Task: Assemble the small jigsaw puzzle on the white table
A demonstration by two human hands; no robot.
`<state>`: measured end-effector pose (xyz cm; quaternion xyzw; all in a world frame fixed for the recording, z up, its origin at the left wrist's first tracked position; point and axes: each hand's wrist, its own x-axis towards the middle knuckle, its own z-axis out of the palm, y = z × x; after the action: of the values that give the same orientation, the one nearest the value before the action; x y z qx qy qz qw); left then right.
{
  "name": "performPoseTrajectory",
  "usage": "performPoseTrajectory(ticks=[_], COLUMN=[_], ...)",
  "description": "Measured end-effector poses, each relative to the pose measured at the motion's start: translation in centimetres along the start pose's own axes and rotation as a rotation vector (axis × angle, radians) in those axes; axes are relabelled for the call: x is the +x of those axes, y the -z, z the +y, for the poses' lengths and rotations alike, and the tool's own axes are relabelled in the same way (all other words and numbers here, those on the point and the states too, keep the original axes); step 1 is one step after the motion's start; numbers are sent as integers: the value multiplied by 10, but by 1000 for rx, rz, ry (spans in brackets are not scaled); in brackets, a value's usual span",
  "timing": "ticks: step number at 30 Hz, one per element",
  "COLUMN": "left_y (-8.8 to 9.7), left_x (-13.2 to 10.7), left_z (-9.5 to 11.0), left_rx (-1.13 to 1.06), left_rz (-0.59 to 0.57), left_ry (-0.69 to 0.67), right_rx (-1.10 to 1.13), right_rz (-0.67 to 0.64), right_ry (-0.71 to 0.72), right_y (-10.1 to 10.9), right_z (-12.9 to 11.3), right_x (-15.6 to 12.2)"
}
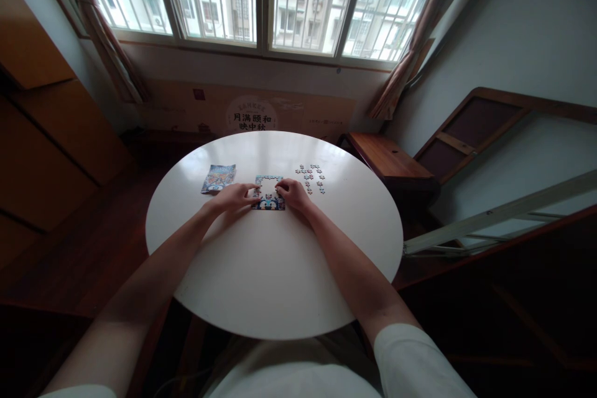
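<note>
A partly assembled jigsaw puzzle [269, 204] lies flat on the white round table. Its border and lower part are filled in, and white tabletop shows through the middle. At its left edge rests my left hand [236, 195], thumb and forefinger apart, touching the frame of pieces. My right hand [295, 194] is over the puzzle's right side, its fingertips pinched together on what looks like a small puzzle piece, mostly hidden by the fingers. Several loose puzzle pieces [310, 176] are spread on the tabletop just beyond and right of my right hand.
A creased picture sheet [218, 178] lies left of the puzzle on the round table [275, 280]. A wooden bench or stool [394, 154] stands behind the table at right. Barred windows [261, 6] and a printed banner [186, 106] are beyond, with cabinets [51, 137] at left.
</note>
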<state>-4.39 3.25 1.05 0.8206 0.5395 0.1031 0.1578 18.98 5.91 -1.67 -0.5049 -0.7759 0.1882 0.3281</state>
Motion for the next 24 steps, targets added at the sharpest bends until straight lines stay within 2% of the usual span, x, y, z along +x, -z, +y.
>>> performPoseTrajectory(ticks=[24], left_y=[3], left_x=[-2], left_z=[4], left_rx=[5], left_rz=[-20], left_ry=[7], right_rx=[-37], right_rz=[-5], right_ry=[33], right_y=[-2], right_z=[1], right_x=[0])
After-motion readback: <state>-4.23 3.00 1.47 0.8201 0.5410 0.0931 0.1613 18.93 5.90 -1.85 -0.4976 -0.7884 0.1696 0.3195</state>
